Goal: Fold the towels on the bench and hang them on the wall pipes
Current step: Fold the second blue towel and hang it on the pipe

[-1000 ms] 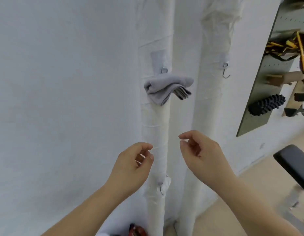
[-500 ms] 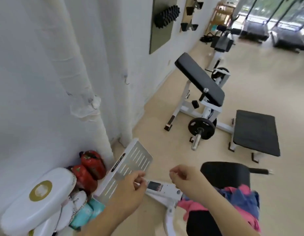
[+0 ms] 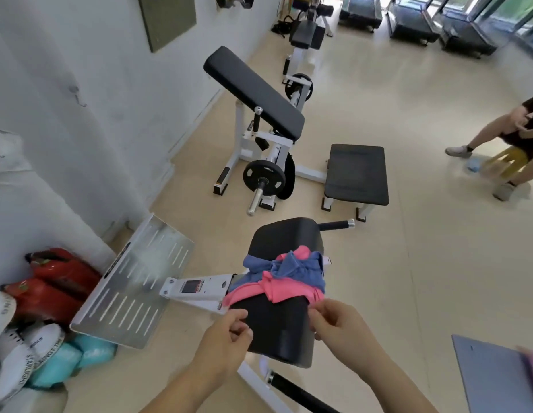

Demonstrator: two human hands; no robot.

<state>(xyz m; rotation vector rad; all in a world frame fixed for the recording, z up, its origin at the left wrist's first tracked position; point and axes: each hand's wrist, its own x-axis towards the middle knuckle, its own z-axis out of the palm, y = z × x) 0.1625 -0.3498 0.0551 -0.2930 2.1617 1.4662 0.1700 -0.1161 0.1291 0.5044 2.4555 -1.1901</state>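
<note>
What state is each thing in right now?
Pink cloth towel: crumpled, unfolded, on black padded bench.
Blue cloth towel: crumpled, unfolded, atop the pink.
Left hand: curled, empty.
Right hand: curled at pink towel's edge, grip unclear.
Metal wall hook: empty.

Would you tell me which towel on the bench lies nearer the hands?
The pink towel: it lies right at the fingertips of the right hand, whereas the blue towel sits behind it, farther away.
</note>
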